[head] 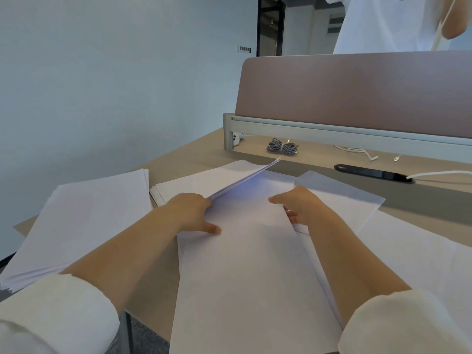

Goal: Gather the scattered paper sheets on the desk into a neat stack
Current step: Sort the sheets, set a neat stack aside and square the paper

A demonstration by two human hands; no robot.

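Note:
White paper sheets cover the wooden desk. A large sheet lies in front of me, reaching to the near edge. My left hand grips a bundle of sheets at its near corner, lifting its right edge off the paper beneath. My right hand pinches the right edge of the large sheet, thumb on top and fingers under it. A thick pile sits at the left, hanging over the desk's corner. More sheets lie at the right, one loose sheet behind my right hand.
A mauve partition screen on a metal rail closes the far side. A coiled grey cable, white cables and a black cable port lie beneath it. A person in a white shirt stands behind the screen.

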